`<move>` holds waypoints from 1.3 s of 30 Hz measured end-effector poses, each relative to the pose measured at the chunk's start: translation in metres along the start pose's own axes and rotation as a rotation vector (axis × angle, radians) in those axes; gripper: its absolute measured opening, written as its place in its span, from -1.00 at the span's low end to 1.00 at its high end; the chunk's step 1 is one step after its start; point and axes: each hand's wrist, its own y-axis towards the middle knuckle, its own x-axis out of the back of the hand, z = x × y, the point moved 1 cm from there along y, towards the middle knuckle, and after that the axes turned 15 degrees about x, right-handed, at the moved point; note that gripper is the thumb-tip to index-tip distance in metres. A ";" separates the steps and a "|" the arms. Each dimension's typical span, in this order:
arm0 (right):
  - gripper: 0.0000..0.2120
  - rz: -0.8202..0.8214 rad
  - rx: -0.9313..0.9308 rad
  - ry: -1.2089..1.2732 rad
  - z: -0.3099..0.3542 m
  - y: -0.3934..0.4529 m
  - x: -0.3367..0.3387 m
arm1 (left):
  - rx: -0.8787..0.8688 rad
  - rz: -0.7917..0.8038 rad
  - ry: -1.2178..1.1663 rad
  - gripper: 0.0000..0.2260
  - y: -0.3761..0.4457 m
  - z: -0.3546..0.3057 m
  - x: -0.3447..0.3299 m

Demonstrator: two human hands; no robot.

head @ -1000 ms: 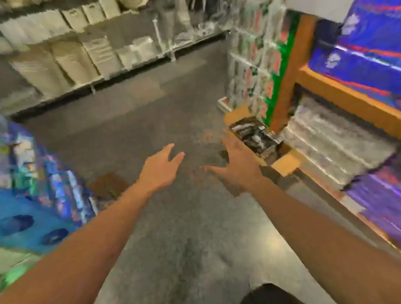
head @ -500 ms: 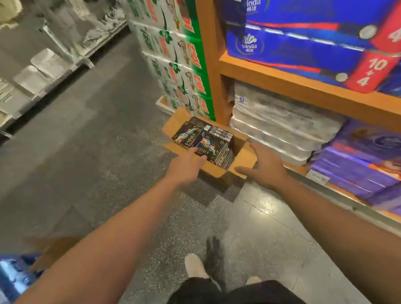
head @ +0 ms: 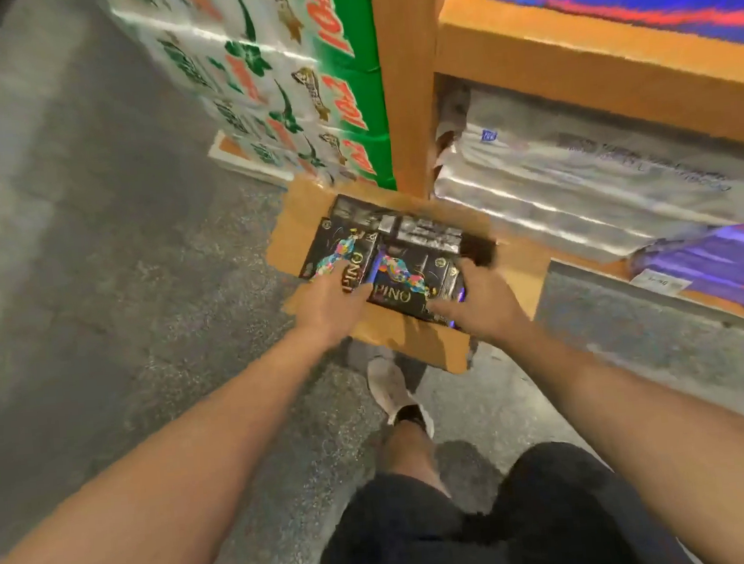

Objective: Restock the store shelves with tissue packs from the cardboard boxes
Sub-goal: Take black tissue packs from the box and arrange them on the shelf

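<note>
Shop floor, cardboard box (head: 416, 350), black tissue pack (head: 411, 285) between both hands' fingers (head: 442, 307)

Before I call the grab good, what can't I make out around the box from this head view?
- Head view, box: how many packs lie under the top layer, covered by the black packs.
- Left hand and right hand: fingers reach past the pack edges, grip unclear.
- Price tag on the shelf: too blurred to read.

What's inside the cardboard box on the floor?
Black tissue packs fill the cardboard box, both hands on the near ones. Anything beneath that top layer is hidden.
</note>
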 end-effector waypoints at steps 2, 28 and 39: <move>-0.25 0.006 -0.064 0.007 -0.016 0.041 -0.024 | 0.036 -0.040 0.038 -0.47 0.064 -0.002 0.000; -0.23 0.119 -0.256 -0.378 -0.129 0.195 -0.114 | 0.128 -0.166 -0.100 -0.51 0.296 0.036 -0.069; -0.25 0.175 -0.214 -0.217 -0.124 0.198 -0.106 | 0.076 0.017 -0.345 -0.73 0.280 0.054 -0.061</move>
